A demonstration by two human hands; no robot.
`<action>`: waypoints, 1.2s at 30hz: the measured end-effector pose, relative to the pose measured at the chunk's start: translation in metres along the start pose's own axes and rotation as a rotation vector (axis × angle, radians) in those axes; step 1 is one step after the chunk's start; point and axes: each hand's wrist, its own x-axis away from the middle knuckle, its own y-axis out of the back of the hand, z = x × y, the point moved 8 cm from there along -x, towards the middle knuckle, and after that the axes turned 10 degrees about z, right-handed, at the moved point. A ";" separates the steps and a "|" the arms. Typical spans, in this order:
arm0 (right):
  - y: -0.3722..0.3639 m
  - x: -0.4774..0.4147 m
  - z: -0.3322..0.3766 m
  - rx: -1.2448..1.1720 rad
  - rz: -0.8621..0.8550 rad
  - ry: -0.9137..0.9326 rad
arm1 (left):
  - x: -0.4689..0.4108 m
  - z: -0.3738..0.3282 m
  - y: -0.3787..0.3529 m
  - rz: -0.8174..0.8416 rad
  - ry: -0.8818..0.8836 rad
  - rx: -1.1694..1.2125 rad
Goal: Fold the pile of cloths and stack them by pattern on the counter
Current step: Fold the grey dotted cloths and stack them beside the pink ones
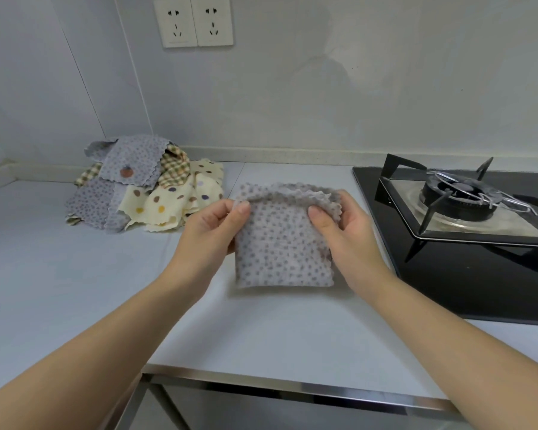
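here both left hand (213, 226) and right hand (343, 226) pinch the folded grey dotted cloth (283, 249)

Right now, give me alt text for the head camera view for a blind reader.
Left hand and right hand pinch the top corners of a folded grey dotted cloth over the counter. A pile of unfolded cloths lies back left; a gas stove sits right.

Soft, even, bright light. The grey dotted cloth (284, 243) looks slightly blurred (faint shadow beneath). Pale reflections sheen the gas hob (466, 283) right of the right hand (351, 240); frame edges bow.
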 end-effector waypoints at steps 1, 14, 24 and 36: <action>-0.002 -0.001 -0.003 -0.029 0.013 -0.027 | -0.001 0.002 -0.001 0.018 0.026 0.027; -0.003 0.003 -0.042 -0.172 -0.013 -0.295 | -0.013 0.031 0.013 -0.142 0.320 0.108; 0.041 -0.033 0.029 0.137 -0.077 -0.314 | -0.054 -0.041 -0.026 0.110 0.404 -0.111; 0.075 0.012 0.194 0.863 0.454 0.099 | -0.038 -0.132 -0.171 -0.001 0.609 0.707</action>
